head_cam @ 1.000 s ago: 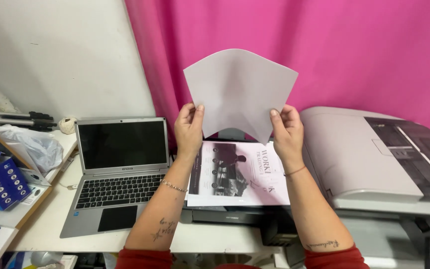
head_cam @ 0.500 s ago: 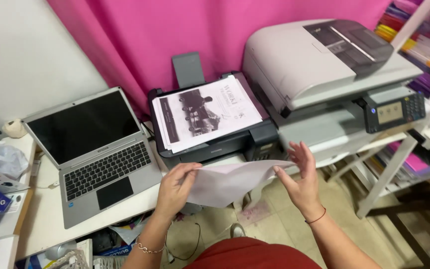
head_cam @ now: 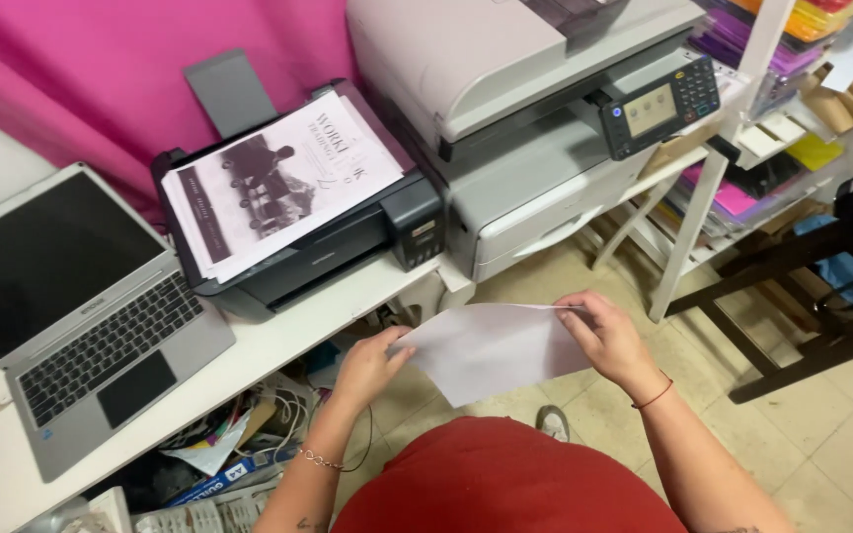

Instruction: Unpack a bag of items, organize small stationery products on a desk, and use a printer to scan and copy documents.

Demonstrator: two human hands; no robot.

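Pink fabric [head_cam: 81,89] hangs behind a white desk [head_cam: 278,336], and the floor below is of pale tiles [head_cam: 841,434]. On the desk stands an open silver laptop [head_cam: 71,316] with a dark screen, and just beside it a black printer [head_cam: 348,247] with printed pages [head_cam: 278,183] lying on its top. To the right of the printer is a big grey copier [head_cam: 505,109] with a small control panel. Under the desk there are cables and papers in disorder [head_cam: 229,444]. Further right stands a white shelf with coloured paper [head_cam: 742,188].

Low in front of the person, above the floor and the red clothing [head_cam: 505,484], is a blank white sheet [head_cam: 496,350], held between both hands. The left hand [head_cam: 367,365] is closed on its left edge, with the thumb on top. The right hand [head_cam: 609,341] pinches the upper right corner with the fingers.
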